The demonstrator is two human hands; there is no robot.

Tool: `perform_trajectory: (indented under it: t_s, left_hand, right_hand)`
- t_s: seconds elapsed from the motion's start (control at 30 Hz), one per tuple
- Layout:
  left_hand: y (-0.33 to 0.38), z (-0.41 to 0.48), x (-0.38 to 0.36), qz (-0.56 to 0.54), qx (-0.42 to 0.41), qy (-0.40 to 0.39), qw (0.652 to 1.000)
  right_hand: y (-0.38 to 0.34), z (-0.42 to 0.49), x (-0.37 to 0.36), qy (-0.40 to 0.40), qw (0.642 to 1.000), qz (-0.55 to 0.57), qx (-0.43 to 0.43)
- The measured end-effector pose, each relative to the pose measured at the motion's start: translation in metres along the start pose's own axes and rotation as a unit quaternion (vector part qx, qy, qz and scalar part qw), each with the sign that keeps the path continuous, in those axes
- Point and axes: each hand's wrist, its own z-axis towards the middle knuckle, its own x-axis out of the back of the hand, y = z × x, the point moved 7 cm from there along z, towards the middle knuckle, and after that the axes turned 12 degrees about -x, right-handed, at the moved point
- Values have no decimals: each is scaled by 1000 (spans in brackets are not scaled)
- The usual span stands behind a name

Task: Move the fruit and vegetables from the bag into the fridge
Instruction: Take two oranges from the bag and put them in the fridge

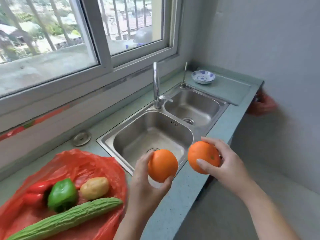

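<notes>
My left hand (144,179) grips an orange (162,165) above the counter's front edge, beside the sink. My right hand (225,163) grips a second orange (203,156) just to the right of the first. The red plastic bag (81,163) lies open on the counter at lower left. On it lie a red pepper (35,190), a green pepper (62,194), a potato (94,187) and a long bitter gourd (69,218). No fridge is in view.
A double steel sink (174,134) with a tall faucet (156,85) is set in the green counter (181,193). A blue-patterned bowl (203,76) stands at the far right end. A round metal lid (81,138) lies by the window wall. Grey floor lies to the right.
</notes>
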Motion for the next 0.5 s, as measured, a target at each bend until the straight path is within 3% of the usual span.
perform_trajectory:
  t_s: [0.23,0.5]
  left_hand:
    - [85,16,-116,-46,-60,-59,995]
    - [212,-5,-297,-131,-99,-168,972]
  right_hand:
    - [66,-39,131,121,992,18,-8]
    - [165,-117,316,242,968,32,-63]
